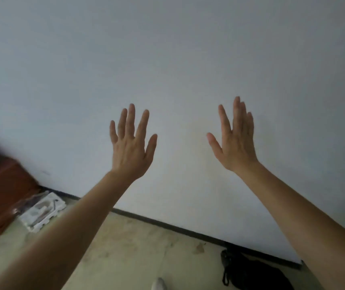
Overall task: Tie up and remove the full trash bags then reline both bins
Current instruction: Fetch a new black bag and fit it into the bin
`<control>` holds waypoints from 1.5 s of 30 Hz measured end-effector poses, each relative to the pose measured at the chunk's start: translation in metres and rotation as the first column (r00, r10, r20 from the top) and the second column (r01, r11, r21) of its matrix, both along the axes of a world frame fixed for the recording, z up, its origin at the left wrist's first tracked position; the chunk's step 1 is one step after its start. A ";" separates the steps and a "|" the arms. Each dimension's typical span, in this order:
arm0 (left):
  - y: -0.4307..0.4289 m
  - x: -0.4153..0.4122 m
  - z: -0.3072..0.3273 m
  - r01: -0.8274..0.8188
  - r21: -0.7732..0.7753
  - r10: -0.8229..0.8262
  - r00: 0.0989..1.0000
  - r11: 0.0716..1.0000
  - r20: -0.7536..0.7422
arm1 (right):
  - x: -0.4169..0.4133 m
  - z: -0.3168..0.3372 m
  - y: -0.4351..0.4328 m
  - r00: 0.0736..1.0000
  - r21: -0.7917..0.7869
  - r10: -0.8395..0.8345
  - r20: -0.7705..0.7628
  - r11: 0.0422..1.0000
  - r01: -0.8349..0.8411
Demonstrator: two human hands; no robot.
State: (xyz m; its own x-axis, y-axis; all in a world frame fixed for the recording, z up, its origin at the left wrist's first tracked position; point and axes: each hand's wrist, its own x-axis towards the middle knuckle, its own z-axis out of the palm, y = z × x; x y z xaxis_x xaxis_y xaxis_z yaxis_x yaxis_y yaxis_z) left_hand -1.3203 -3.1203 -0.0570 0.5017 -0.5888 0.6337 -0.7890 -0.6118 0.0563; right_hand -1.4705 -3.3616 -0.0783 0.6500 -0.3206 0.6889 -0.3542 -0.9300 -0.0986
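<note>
Fingers [131, 122] of left hand [132, 152] and right hand [237, 148] spread apart, holding nothing, raised before wall [167, 59]; dark bag [255, 273] on floor [136, 248] low right, possibly trash, looks soft, slack, likely light, best gripped at gathered neck.

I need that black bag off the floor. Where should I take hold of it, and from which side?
Probably the loop on the left edge of the black bag, from above-left: it lies slumped by the wall, and that loop stands clear. The right hand, open, is on that side.
</note>
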 end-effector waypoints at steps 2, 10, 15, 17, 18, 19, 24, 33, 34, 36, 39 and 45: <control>0.062 0.017 0.004 -0.111 0.019 0.111 0.994 0.994 0.006 | 0.048 0.001 0.043 0.992 0.023 0.129 -0.006 0.991 -0.129; 0.319 0.098 0.010 -0.576 -0.028 0.575 0.817 0.817 -0.055 | 0.248 0.020 0.281 0.815 -0.024 0.580 -0.011 0.815 -0.580; 0.450 0.140 0.003 -0.751 -0.057 0.740 0.659 0.658 -0.134 | 0.351 0.022 0.431 0.686 -0.030 0.724 -0.065 0.686 -0.727; 0.491 0.151 -0.001 -0.796 -0.050 0.781 0.603 0.604 -0.162 | 0.379 0.020 0.484 0.644 0.009 0.761 -0.074 0.647 -0.763; 0.510 0.157 -0.003 -0.813 -0.046 0.797 0.578 0.580 -0.173 | 0.392 0.018 0.509 0.618 0.025 0.782 -0.082 0.622 -0.783; 0.528 0.163 -0.006 -0.827 -0.039 0.811 0.558 0.560 -0.175 | 0.405 0.015 0.531 0.591 0.033 0.801 -0.093 0.596 -0.803; 0.614 0.207 -0.029 -0.892 -0.023 0.878 0.448 0.451 -0.169 | 0.482 -0.008 0.632 0.496 0.065 0.859 -0.123 0.506 -0.860; 0.785 0.338 -0.032 -0.960 0.096 0.960 0.253 0.264 -0.118 | 0.668 -0.035 0.837 0.306 0.132 0.944 -0.120 0.321 -0.938; 0.807 0.350 -0.026 -0.969 0.107 0.971 0.214 0.225 -0.108 | 0.686 -0.032 0.865 0.277 0.145 0.953 -0.124 0.294 -0.945; 0.854 0.367 -0.013 -0.979 0.141 0.988 0.143 0.149 -0.054 | 0.717 -0.024 0.929 0.209 0.161 0.969 -0.133 0.229 -0.960; 0.925 0.373 -0.003 -0.987 0.156 0.999 0.048 0.050 -0.011 | 0.744 -0.016 1.033 0.085 0.181 0.985 -0.151 0.112 -0.977; 1.072 0.368 -0.025 -0.984 0.113 0.990 -0.140 -0.137 -0.022 | 0.761 -0.036 1.231 -0.101 0.176 0.970 -0.220 -0.062 -0.982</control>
State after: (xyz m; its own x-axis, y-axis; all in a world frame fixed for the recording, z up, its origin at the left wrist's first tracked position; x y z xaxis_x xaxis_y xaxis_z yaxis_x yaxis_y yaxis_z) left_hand -0.9527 -2.0486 -0.0815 0.5778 0.6013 0.5520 0.7190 -0.6950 0.0044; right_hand -0.7095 -2.1309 -0.1144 0.3576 0.8121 0.4611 0.9339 -0.3087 -0.1806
